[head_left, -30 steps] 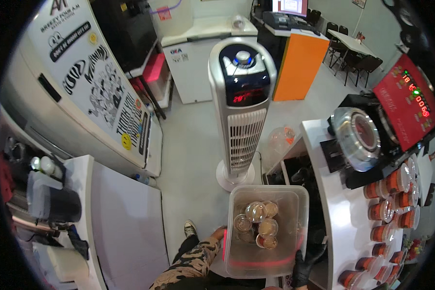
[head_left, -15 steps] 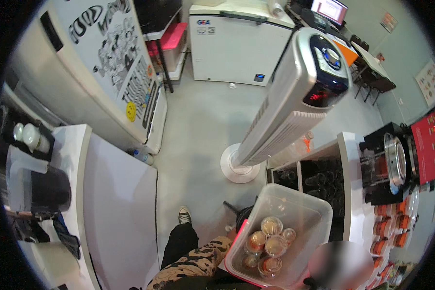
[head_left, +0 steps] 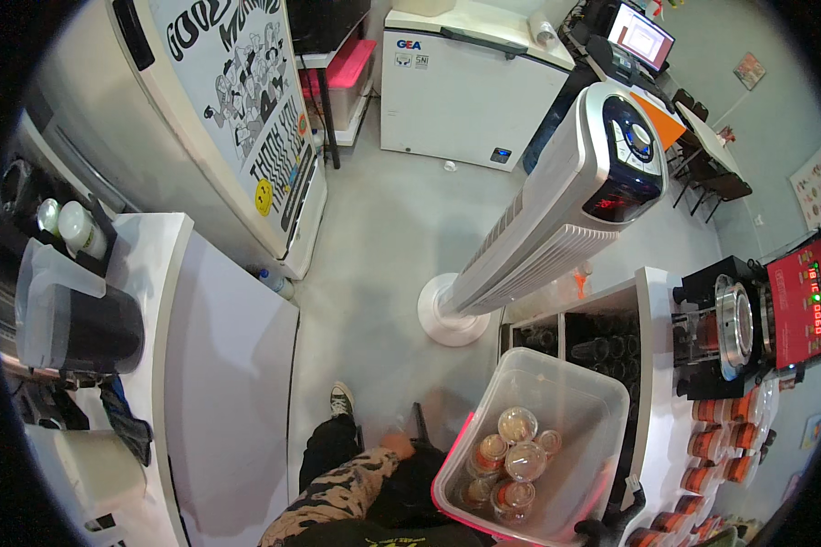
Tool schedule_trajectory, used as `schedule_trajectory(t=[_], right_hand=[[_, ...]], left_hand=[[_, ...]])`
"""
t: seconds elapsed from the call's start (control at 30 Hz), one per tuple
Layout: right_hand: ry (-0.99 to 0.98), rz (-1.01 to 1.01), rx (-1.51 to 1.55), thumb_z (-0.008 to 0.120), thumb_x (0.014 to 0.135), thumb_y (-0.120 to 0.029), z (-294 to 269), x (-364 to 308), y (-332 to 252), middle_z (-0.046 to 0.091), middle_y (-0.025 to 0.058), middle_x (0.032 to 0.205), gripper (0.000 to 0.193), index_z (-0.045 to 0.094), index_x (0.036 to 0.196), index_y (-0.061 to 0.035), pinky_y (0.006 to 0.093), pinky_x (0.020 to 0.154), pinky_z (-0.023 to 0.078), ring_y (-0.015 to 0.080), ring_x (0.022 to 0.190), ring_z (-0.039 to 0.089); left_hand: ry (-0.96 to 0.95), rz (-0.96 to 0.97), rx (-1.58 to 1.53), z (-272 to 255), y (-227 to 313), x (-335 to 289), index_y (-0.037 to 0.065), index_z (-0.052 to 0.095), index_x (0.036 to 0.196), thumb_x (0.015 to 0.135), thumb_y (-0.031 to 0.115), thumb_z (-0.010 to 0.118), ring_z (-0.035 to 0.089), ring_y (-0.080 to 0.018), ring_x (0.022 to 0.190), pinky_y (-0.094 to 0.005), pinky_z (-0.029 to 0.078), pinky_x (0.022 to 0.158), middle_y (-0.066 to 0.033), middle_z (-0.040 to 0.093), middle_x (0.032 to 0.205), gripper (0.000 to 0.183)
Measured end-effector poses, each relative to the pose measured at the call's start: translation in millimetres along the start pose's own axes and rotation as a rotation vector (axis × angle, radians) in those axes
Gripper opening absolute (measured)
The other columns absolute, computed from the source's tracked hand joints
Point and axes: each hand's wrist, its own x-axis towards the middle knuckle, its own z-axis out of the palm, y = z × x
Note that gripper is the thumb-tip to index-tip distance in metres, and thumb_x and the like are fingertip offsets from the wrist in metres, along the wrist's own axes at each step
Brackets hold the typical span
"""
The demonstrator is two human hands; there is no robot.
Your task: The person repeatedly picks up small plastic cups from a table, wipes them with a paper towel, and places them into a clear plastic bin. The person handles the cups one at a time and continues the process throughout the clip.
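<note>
A clear plastic box [head_left: 570, 387] with a red rim along one side is tilted in front of me at lower right. Inside lie several small round lidded cups [head_left: 524, 462] with orange and pale contents, bunched toward its near left. My right hand [head_left: 611, 524], which looks black-gloved, is closed round the box's near right edge; most of its fingers are hidden. Left of the box, my left hand [head_left: 397, 444] reaches out of a camouflage sleeve, beside a black object with a dark rod-like leg [head_left: 420, 422]. Its fingers are blurred, so their grip does not show.
A tower fan [head_left: 538, 228] stands ahead on the floor. White counters flank me, the left one holding a clear pitcher [head_left: 77, 319]. At right are a red-panelled machine [head_left: 801, 301] and rows of orange-filled cups [head_left: 707, 444]. A fridge [head_left: 201, 137] and chest freezer [head_left: 465, 100] stand beyond.
My left hand has moved leftward, away from the box's edge. The box stays in front of me. The black-gloved hand now shows more at its near right corner.
</note>
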Motion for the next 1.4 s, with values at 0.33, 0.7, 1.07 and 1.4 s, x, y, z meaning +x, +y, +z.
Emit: schedule_trajectory(t=[0.33,0.7,1.07,1.4], right_hand=[[0.013,-0.361,0.059,0.061,0.061,0.018,29,24,42,0.038,0.0149,0.148,0.107,0.019,0.155,-0.0118,0.0408,0.108,0.042,0.0309,0.133,0.043],[-0.057,-0.447,0.148,0.067,0.065,0.016,89,65,137,0.045,0.0127,0.137,0.103,0.012,0.149,-0.0114,0.0348,0.096,0.049,0.0231,0.116,0.053],[-0.104,-0.517,0.458,0.061,0.065,0.020,104,86,242,0.050,0.0164,0.129,0.121,-0.005,0.158,-0.0204,0.0365,0.091,0.051,0.0240,0.114,0.055],[-0.087,-0.308,0.428,0.058,0.068,0.020,117,92,339,0.031,0.0165,0.157,0.119,-0.007,0.161,-0.0174,0.0366,0.101,0.047,0.0279,0.129,0.048]], left_hand=[[-0.024,0.298,-0.290,28,120,32,0.006,0.067,0.122,0.096,0.054,0.045,0.065,-0.0269,0.105,-0.0393,0.051,0.092,-0.0121,0.069,0.116,0.059],[0.056,0.558,-0.586,-45,155,98,0.003,0.065,0.124,0.100,0.057,0.039,0.064,-0.0239,0.105,-0.0373,0.050,0.093,-0.0109,0.068,0.117,0.064],[0.016,0.689,-0.830,-57,129,44,0.001,0.063,0.127,0.104,0.060,0.034,0.063,-0.0210,0.105,-0.0354,0.049,0.094,-0.0097,0.066,0.118,0.069],[0.128,0.629,-0.724,-42,91,-11,0.000,0.062,0.129,0.108,0.053,0.035,0.061,-0.0175,0.108,-0.0310,0.048,0.095,-0.0089,0.066,0.121,0.063]])
